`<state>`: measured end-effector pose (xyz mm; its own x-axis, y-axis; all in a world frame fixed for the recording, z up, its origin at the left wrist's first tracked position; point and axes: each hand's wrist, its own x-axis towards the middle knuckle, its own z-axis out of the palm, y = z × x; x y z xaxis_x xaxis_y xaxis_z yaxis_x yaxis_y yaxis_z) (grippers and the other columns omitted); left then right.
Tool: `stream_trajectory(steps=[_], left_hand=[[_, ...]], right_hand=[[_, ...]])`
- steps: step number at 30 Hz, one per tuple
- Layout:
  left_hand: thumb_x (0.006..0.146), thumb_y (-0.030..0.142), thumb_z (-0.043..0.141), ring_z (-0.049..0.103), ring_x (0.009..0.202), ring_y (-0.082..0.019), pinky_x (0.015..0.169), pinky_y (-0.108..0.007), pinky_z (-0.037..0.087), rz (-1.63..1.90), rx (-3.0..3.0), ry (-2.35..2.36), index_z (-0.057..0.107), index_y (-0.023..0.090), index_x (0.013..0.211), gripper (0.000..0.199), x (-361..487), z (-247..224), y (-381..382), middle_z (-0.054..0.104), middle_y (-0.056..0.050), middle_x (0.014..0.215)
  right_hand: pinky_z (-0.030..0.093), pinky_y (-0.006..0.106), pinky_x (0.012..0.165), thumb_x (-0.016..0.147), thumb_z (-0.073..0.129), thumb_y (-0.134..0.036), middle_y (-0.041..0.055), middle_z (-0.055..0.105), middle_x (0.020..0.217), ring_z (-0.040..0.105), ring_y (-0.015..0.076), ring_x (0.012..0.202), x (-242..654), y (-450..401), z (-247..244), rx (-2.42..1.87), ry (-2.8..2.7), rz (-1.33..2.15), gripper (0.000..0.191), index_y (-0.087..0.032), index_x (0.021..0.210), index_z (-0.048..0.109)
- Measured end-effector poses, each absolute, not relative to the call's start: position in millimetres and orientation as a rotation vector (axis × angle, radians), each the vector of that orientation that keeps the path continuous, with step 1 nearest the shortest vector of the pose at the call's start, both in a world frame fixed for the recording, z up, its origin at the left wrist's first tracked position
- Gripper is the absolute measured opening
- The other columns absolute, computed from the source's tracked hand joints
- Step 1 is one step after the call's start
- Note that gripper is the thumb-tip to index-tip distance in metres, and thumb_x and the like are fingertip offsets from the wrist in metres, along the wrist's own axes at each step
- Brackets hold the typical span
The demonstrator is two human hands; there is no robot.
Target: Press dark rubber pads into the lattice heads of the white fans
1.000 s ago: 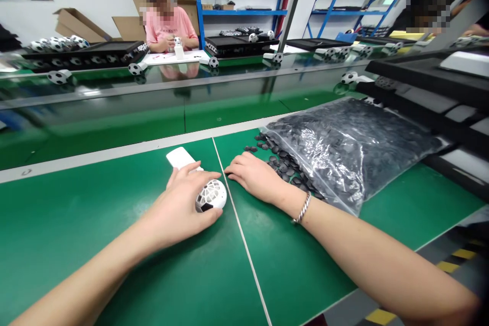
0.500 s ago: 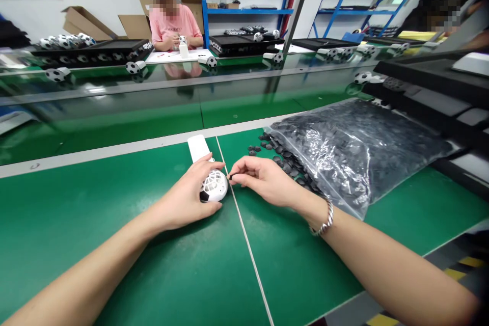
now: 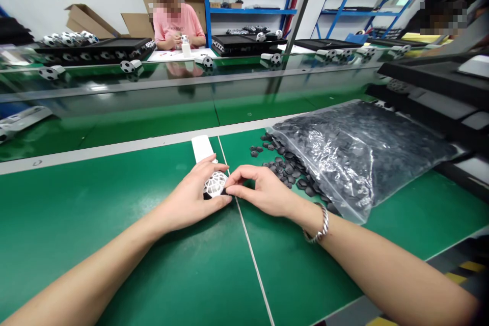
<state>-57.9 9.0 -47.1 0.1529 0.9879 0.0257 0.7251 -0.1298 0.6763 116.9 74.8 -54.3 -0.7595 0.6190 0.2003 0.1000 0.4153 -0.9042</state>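
Both our hands at the white latticed ball (image 3: 215, 183), twelve o'clock on the green table (image 3: 153, 270).
Our left hand (image 3: 191, 196) curls spread fingers around it, flat white handle (image 3: 201, 148) toward eleven; our right hand (image 3: 269, 193) pinches a small black piece (image 3: 224, 191) at its four-o'clock edge. A loose left grip could let the ball turn; a skewed pinch might drop the piece.

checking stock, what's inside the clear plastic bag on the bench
The clear plastic bag shows many dark pieces through its film; loose black pieces lie by its left edge. Glare hides part, and anything deeper inside is covered.
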Motion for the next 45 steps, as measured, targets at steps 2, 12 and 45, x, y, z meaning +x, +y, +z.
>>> stream_trajectory(steps=[2,12,45], left_hand=[[0.074,0.036,0.058,0.016,0.133,-0.024,0.108,-0.045,0.022,0.67,1.912,1.62,0.047,0.022,0.116,0.046,-56,-45,9,0.036,-0.007,0.136],[0.074,0.024,0.052,0.02,0.132,-0.022,0.107,-0.042,0.023,0.764,1.934,1.551,0.046,0.023,0.109,0.035,-52,-45,7,0.046,-0.003,0.125],[0.064,0.027,0.066,0.045,0.099,-0.021,0.088,-0.037,0.042,0.689,1.851,1.677,0.05,0.026,0.112,0.05,-57,-42,6,0.041,-0.003,0.104]], right_hand=[[0.043,0.021,0.071,0.078,0.058,-0.009,-0.002,0.06,0.077,0.054,0.0086,0.073,115,75,-55,-0.605,-2.124,1.361,0.006,-0.014,0.076,0.06],[0.039,0.02,0.059,0.072,0.066,-0.025,-0.0039,0.049,0.068,0.044,0.0072,0.061,109,74,-64,-0.66,-1.954,1.584,0.021,-0.015,0.073,0.048],[0.043,0.028,0.081,0.087,0.047,-0.015,0.0014,0.061,0.091,0.055,0.0153,0.089,135,104,-52,-0.811,-2.44,0.732,0.019,-0.021,0.095,0.063]])
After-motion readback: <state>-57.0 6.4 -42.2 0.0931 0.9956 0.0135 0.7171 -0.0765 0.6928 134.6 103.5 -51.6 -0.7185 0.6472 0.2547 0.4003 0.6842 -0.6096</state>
